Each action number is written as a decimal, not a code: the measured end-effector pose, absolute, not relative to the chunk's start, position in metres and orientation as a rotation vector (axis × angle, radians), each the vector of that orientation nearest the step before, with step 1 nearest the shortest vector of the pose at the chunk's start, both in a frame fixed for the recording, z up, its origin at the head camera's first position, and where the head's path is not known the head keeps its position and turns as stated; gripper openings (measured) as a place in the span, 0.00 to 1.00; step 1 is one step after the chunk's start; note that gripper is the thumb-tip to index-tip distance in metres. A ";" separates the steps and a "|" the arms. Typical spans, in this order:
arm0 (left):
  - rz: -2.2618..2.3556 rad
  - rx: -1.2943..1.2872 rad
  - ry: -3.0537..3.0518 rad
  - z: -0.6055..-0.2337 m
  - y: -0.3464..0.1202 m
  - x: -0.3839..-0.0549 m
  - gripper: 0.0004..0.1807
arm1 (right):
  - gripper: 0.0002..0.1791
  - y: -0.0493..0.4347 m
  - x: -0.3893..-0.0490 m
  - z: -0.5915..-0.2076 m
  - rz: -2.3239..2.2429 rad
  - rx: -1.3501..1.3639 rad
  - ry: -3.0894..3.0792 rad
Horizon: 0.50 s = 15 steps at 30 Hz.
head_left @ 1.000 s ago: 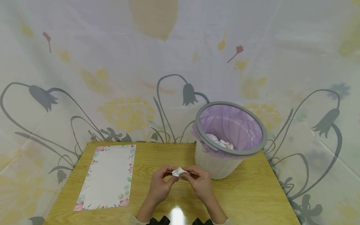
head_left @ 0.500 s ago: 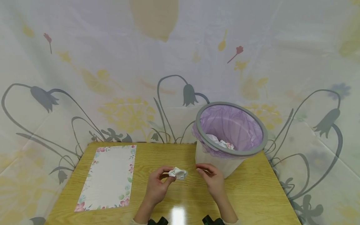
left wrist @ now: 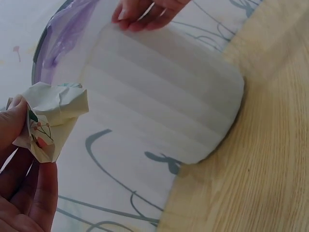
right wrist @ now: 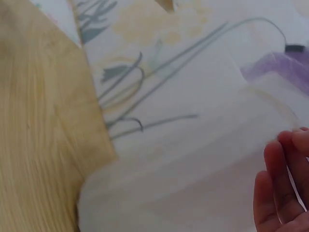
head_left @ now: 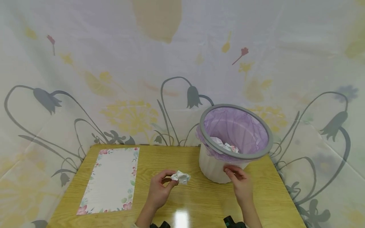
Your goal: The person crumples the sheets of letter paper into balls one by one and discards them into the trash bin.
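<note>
A crumpled piece of white paper (head_left: 181, 177) is pinched between the thumb and fingers of my left hand (head_left: 159, 190), above the middle of the table. Printed leaves and a red bit show on this crumpled paper (left wrist: 55, 118) in the left wrist view. My right hand (head_left: 240, 185) holds nothing; its fingers are loosely bent, in front of the pale trash bin (head_left: 212, 164). Whether its fingertips touch the bin's wall I cannot tell. A purple bag (head_left: 236, 123) lines the bin under a grey rim, and crumpled papers (head_left: 225, 145) lie inside.
A flat white sheet with a flowered border (head_left: 109, 180) lies on the left of the wooden table (head_left: 168, 158). A patterned cloth (head_left: 119, 63) hangs behind the table's back edge. The bin stands at the back right.
My right hand has let go of the crumpled paper and moved right, to the front of the bin. My left hand still holds the paper, nearly in place.
</note>
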<state>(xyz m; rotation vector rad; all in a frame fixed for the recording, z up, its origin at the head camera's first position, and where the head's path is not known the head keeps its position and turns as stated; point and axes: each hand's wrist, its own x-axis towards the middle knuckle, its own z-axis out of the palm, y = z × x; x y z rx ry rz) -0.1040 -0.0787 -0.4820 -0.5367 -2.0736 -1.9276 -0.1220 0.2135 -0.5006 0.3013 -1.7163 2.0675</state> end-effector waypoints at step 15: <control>-1.971 -0.518 -2.096 -0.486 -0.082 -0.105 0.10 | 0.07 0.303 -0.119 -0.476 2.014 -0.079 -1.506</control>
